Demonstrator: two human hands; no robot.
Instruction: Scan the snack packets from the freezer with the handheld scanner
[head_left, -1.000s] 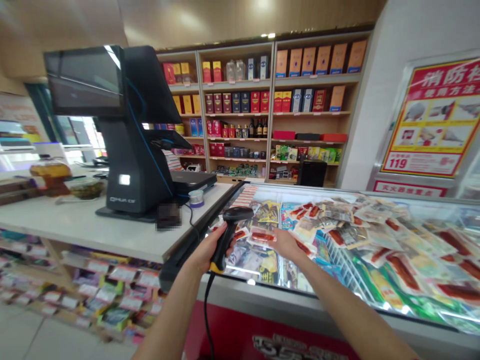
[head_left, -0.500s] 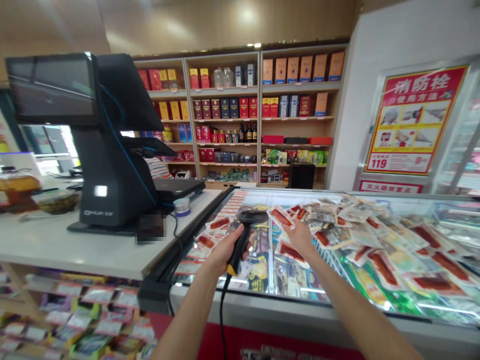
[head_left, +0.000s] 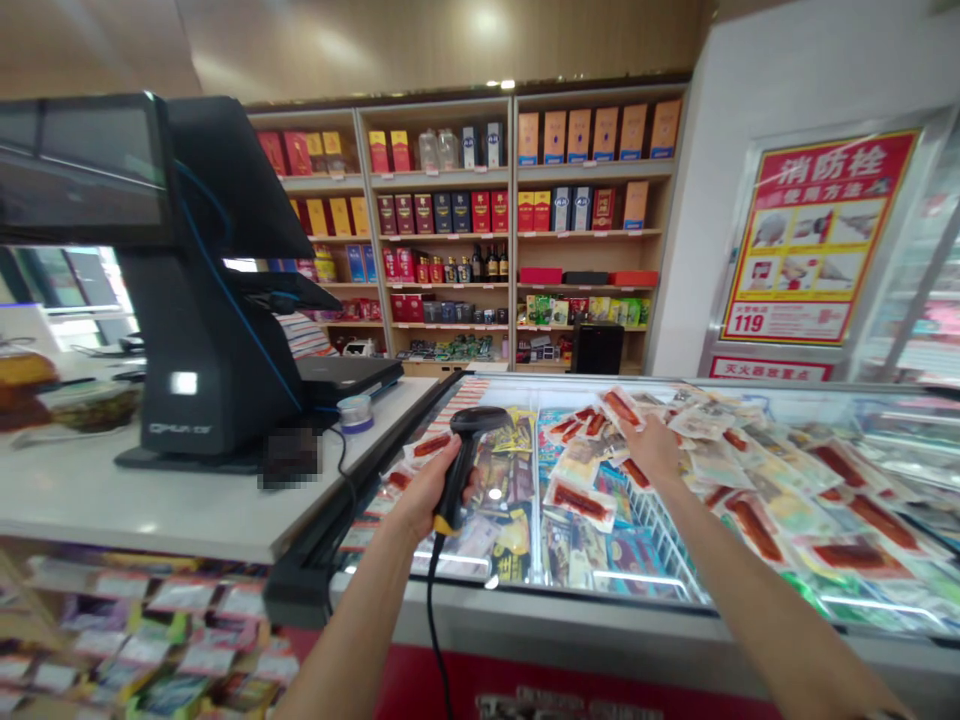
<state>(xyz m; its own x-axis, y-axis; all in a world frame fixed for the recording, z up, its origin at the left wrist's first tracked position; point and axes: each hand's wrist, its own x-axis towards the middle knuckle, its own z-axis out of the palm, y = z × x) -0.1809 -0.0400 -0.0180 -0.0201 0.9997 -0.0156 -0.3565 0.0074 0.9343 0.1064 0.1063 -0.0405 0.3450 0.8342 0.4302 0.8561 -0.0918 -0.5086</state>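
My left hand (head_left: 429, 490) is wrapped round the handle of a black and yellow barcode scanner (head_left: 456, 470), its head pointing right above the glass top of a chest freezer (head_left: 465, 605). A cord hangs from the handle. My right hand (head_left: 651, 448) is closed on the lower end of a vacuum-packed sausage (head_left: 621, 406) in a clear-and-white wrapper, held over the pile on the glass. A single sausage pack (head_left: 579, 502) lies between my two hands. More sausage packs (head_left: 757, 528) and pale packets spread to the right, and a few lie left of the scanner.
A dark checkout terminal (head_left: 206, 330) stands on the white counter (head_left: 217, 515) at left, with a small round tub (head_left: 355, 414) near its edge. Shelves (head_left: 442, 240) of boxes and bottles line the back wall. A red fire-hydrant poster (head_left: 821, 235) hangs at right.
My right hand has moved right and slightly away with the sausage pack, towards the pile. The scanner in my left hand has shifted slightly left. The view has turned a little to the right.
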